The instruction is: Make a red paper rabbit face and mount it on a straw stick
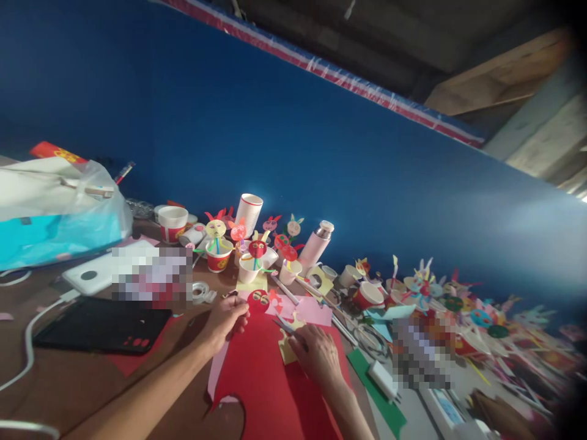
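My left hand (228, 319) is closed, thumb and finger pinched at the edge of a round red paper face (258, 301) with pale eyes. My right hand (317, 352) is bent around what looks like scissors (285, 326); only a thin grey blade shows, pointing toward the left hand. Beneath both hands lies a large sheet of red paper (270, 373) with a curved cut edge. Yellow paper scraps (288, 353) rest by the right fingers, and pink paper (316, 310) lies behind.
Paper cups (250, 267) with paper-faced figures stand behind the hands. A pink thermos (315, 247) leans nearby. On the left are a black phone-shaped case (103, 325), a white power bank (107, 267) and a plastic bag (98, 208). More figures (481, 318) crowd the right, beyond a white charger (383, 380).
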`<state>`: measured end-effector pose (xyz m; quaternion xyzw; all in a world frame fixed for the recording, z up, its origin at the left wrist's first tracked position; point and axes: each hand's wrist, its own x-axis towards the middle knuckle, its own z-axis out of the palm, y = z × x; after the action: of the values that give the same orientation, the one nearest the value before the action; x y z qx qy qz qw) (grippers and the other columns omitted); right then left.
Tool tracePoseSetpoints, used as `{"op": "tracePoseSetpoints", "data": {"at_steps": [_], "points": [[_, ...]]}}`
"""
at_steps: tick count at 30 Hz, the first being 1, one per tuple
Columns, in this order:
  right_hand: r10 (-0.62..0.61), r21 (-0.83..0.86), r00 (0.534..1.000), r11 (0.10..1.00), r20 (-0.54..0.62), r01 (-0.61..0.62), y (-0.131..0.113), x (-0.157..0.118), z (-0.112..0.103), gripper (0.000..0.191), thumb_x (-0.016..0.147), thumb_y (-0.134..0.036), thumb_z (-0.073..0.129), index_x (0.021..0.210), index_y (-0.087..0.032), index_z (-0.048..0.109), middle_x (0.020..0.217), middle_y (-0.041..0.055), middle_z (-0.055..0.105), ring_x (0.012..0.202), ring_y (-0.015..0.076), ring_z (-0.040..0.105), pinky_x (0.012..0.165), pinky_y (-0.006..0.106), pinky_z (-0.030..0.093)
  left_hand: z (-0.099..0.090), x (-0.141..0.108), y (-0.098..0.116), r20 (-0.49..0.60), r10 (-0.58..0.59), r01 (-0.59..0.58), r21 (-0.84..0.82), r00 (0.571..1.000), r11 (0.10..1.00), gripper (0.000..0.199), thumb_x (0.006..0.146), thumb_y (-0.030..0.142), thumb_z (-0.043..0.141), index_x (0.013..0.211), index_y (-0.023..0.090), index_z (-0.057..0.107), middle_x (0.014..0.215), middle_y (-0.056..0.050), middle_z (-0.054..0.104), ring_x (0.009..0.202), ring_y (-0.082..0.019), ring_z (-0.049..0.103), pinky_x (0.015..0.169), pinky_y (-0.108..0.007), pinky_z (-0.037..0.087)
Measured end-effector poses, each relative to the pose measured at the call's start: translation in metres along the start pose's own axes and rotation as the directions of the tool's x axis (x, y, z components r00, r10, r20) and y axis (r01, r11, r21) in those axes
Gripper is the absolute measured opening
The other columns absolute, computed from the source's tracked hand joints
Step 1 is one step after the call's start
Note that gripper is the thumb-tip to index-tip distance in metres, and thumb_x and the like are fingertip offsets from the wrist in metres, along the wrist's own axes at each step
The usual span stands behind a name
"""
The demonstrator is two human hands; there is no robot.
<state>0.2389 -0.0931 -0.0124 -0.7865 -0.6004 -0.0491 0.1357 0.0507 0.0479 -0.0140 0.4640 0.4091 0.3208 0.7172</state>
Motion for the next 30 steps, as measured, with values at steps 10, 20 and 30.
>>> {"op": "tracePoseSetpoints", "data": {"at_steps": [10, 20, 30], "points": [[-0.065, -0.181, 0.998, 0.981, 0.002, 0.064, -0.005, -0.016, 0.004, 0.011, 0.082, -0.027, 0.051, 0.083, -0.022, 0.060, 0.082, 0.0036, 0.063, 0.079, 0.0196, 0.056, 0.070, 0.028, 0.032, 0.003, -0.001, -0.001, -0.043, -0.019, 0.019, -0.010, 0.999, 1.000, 0.014, 0.064, 0.025, 0.058, 0.067, 0.015, 0.049, 0.052, 0.003, 0.055, 0.038, -0.007, 0.049, 0.040, -0.018, 0.040], [0.013, -0.220, 1.000, 0.975, 0.018, -0.008, 0.011, -0.018, -0.001, 0.013, 0.082, -0.025, 0.047, 0.082, -0.022, 0.060, 0.078, 0.0050, 0.064, 0.076, 0.0204, 0.059, 0.067, 0.028, 0.036, 0.002, 0.008, -0.008, -0.049, -0.013, 0.013, -0.001, 0.999, 1.000, 0.012, 0.065, 0.023, 0.058, 0.066, 0.015, 0.049, 0.053, 0.002, 0.057, 0.037, -0.007, 0.048, 0.039, -0.020, 0.042], [0.026, 0.070, 0.999, 0.997, -0.022, -0.024, -0.033, -0.026, -0.005, 0.013, 0.083, -0.031, 0.046, 0.084, -0.025, 0.057, 0.070, 0.0006, 0.066, 0.065, 0.0176, 0.062, 0.054, 0.023, 0.034, 0.001, 0.004, -0.008, -0.022, -0.009, 0.011, 0.106, 1.000, 0.994, 0.012, 0.067, 0.026, 0.055, 0.067, 0.016, 0.050, 0.056, 0.001, 0.060, 0.035, -0.008, 0.050, 0.033, -0.016, 0.032]]}}
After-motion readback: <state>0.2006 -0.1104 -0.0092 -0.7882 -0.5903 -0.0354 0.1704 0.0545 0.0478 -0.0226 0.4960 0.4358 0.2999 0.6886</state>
